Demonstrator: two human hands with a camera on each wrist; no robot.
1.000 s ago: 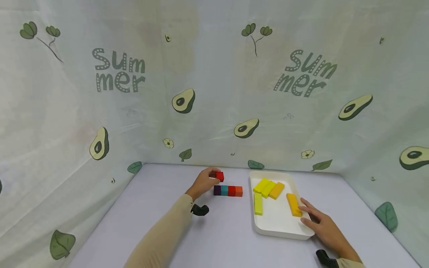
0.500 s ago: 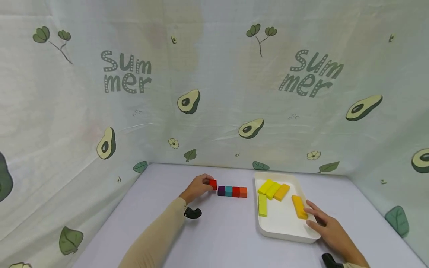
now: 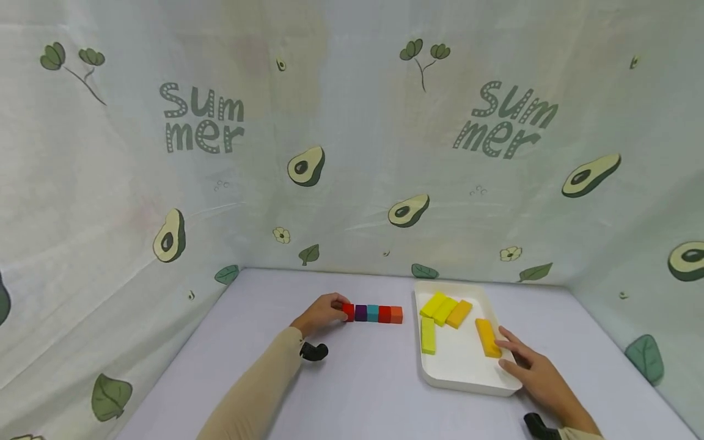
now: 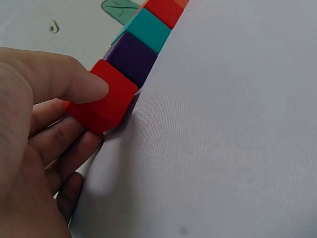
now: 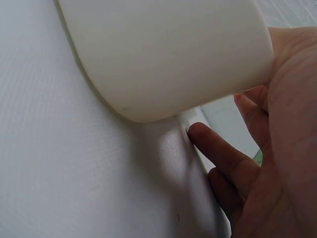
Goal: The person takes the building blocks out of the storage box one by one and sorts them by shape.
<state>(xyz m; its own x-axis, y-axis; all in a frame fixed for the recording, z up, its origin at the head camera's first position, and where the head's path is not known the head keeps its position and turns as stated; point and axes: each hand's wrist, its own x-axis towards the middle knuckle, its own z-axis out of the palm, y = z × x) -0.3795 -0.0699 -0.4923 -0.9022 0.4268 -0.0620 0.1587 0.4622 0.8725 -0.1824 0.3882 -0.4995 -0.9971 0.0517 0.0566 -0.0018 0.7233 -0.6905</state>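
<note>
My left hand (image 3: 321, 315) pinches a red cube (image 3: 349, 313) between thumb and fingers, at the left end of a row of cubes. Right of it stand a purple cube (image 3: 360, 313), a teal cube (image 3: 373, 313), a second red cube (image 3: 385, 314) and an orange cube (image 3: 396, 315). In the left wrist view the held cube (image 4: 111, 101) sits against the purple one (image 4: 132, 58), slightly tilted. My right hand (image 3: 539, 376) rests at the right rim of a white tray (image 3: 464, 386), fingers loosely extended, fingertips near a yellow-orange block (image 3: 487, 338). Its thumb is hidden in the right wrist view.
Inside the tray, toward its left side, lie a lime block (image 3: 428, 335), two yellow blocks (image 3: 433, 304) and an orange-yellow block (image 3: 459, 313). The white tabletop (image 3: 352, 385) ends at a printed cloth backdrop (image 3: 352, 153).
My left hand has brought the red cube leftward and down from above the row, setting it against the purple cube's left side. The right hand stays at the tray.
</note>
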